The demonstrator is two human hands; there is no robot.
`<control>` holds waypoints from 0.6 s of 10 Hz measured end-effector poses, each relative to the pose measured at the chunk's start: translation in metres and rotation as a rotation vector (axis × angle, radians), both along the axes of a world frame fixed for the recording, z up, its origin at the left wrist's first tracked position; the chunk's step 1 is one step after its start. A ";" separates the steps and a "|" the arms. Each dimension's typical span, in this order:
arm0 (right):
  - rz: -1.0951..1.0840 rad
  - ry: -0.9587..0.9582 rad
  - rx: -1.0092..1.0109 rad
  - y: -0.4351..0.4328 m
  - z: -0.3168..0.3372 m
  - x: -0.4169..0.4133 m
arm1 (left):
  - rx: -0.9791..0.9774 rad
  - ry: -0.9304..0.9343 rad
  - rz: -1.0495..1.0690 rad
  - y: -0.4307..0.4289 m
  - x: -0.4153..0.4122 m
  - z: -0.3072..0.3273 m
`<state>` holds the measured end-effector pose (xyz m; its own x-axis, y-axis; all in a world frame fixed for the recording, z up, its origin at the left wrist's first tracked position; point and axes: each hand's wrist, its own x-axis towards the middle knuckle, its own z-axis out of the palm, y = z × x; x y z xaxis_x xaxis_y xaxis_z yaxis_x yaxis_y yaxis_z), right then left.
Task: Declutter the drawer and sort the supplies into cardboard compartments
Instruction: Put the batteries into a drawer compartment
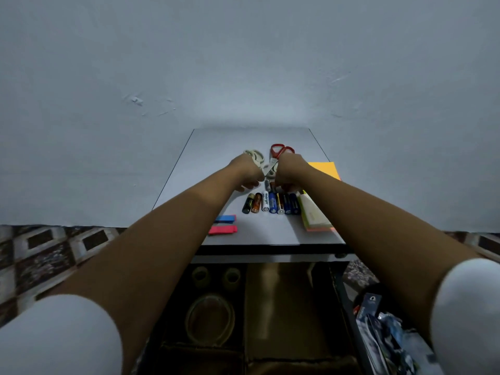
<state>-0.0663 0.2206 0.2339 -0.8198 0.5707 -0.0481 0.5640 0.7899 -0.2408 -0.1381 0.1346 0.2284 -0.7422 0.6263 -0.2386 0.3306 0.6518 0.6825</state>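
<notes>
Grey, smooth worktop point(216, 147) carries a row of cylindrical batteries point(270, 203). Both arms stretch straight out, left hand point(247, 171) and right hand point(290, 171) close together just beyond them, fingers curled down, grip impossible to tell.

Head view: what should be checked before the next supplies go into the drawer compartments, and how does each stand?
1. The drawer is open: ok.
2. The tape rolls sit in left compartments: ok.
3. The middle compartment looks free: ok.
4. The batteries are lined up on the table: ok.
5. What the left hand and right hand hold: cannot tell.
6. The scissors are clear of the hands: not ok, blades lie between the wrists.
</notes>
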 end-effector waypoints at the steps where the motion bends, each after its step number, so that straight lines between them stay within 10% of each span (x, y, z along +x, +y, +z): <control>1: 0.011 0.004 0.022 0.004 -0.003 -0.006 | -0.039 -0.068 -0.010 0.012 -0.002 -0.006; 6: -0.211 0.040 -0.494 0.011 -0.010 -0.022 | 0.045 -0.256 0.154 0.020 -0.008 -0.015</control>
<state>-0.0884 0.2320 0.2235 -0.6967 0.6403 -0.3233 0.6807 0.4479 -0.5797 -0.1459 0.1547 0.2132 -0.7485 0.5254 -0.4045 0.0438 0.6479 0.7604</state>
